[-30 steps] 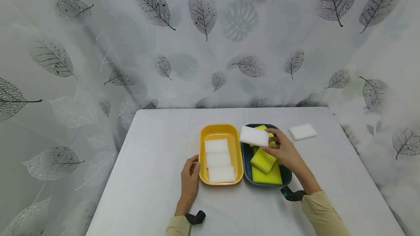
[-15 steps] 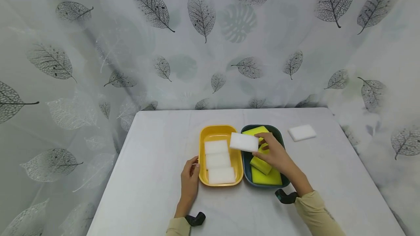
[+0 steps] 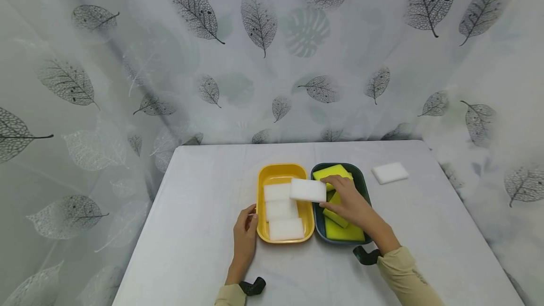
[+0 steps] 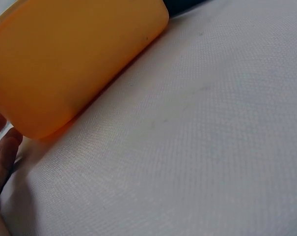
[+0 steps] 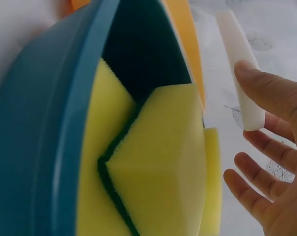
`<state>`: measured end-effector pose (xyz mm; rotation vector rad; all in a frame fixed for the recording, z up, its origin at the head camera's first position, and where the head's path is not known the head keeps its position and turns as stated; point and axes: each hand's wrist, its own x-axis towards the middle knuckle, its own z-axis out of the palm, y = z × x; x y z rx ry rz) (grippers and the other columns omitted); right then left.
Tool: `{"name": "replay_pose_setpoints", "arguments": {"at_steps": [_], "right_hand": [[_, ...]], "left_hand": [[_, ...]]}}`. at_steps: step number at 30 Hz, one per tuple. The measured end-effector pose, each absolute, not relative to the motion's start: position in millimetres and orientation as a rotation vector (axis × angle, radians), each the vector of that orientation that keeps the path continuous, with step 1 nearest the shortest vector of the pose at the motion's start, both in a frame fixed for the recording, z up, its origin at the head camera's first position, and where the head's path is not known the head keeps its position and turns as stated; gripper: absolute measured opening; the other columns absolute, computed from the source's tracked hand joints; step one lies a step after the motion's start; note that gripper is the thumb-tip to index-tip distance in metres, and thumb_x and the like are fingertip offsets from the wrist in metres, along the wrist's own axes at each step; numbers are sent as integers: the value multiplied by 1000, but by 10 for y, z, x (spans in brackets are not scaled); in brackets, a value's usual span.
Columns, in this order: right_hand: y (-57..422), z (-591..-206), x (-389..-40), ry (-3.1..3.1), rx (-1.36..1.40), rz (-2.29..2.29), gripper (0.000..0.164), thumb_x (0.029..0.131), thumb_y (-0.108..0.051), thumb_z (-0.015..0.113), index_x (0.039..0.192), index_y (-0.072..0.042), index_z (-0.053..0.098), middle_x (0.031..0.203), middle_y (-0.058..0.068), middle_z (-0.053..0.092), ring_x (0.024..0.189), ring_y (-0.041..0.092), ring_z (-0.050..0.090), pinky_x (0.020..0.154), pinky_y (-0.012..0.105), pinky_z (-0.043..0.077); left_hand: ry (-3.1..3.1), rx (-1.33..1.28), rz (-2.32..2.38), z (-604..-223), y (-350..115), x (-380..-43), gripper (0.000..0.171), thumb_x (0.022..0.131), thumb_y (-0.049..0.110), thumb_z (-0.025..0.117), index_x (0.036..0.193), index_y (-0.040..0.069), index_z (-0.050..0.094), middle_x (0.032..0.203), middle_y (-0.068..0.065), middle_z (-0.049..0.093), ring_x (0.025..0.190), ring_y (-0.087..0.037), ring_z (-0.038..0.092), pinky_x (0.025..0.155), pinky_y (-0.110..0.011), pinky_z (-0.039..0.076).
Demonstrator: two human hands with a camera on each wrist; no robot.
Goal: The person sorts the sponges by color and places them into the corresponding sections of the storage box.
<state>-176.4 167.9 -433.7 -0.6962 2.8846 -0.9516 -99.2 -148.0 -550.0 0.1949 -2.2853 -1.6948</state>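
My right hand (image 3: 352, 204) pinches a white sponge (image 3: 308, 190) by its right end, thumb on one face and fingers on the other. The sponge is held up over the right rim of the yellow tray (image 3: 282, 171), overlapping another white sponge there. Three white sponges (image 3: 285, 229) lie in a column inside that tray. Under my right hand stands a dark blue tray (image 5: 38, 142) with several yellow sponges (image 5: 158, 162) backed in green, partly hidden by the hand. My left hand (image 3: 245, 233) rests relaxed at the yellow tray's left side, fingertips against its outer wall.
One more white sponge (image 3: 390, 173) lies on the white-covered table (image 3: 204, 192) at the back right. The two trays stand side by side. A leaf-patterned curtain (image 3: 263, 74) hangs behind the table.
My right hand has carried the white sponge leftward and toward me, from over the blue tray to over the yellow tray's right side. My left hand has stayed at the yellow tray.
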Motion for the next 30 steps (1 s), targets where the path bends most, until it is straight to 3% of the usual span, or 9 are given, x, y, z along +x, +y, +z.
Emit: {"name": "replay_pose_setpoints", "arguments": {"at_steps": [6, 14, 22, 30], "right_hand": [[1625, -4352, -1741, 2873, -777, -865, 68, 90, -35, 82, 148, -11, 53, 150, 12, 55, 139, 35, 49, 114, 56, 45], [1511, -4381, -1730, 2869, -914, -814, 68, 90, -35, 82, 148, -11, 55, 147, 9, 58, 135, 31, 51, 111, 52, 50], [1374, -4445, -1726, 2851, -1086, -759, 67, 89, -35, 84, 144, -9, 57, 143, 6, 59, 132, 25, 55, 108, 44, 53], [1226, -4523, -1711, 2813, -1203, -670, 66, 92, -37, 80, 146, -8, 55, 141, 7, 59, 129, 22, 56, 108, 41, 53]], "left_hand": [[-2260, 232, -1706, -5234, -1385, -918, 32, 107, 16, 58, 137, 6, 65, 123, -14, 69, 94, -16, 62, 81, -15, 49], [-2263, 244, -1718, -5334, -1407, -945, 32, 107, 17, 58, 137, 9, 65, 122, -10, 68, 93, -13, 61, 81, -15, 49], [-2296, 205, -1658, -5503, -1478, -986, 30, 107, 25, 59, 136, 21, 66, 121, -2, 69, 91, -8, 59, 79, -16, 49], [-2291, 140, -1685, -5520, -1502, -977, 32, 108, 31, 57, 138, 25, 64, 123, 0, 68, 94, -8, 61, 81, -18, 52]]}}
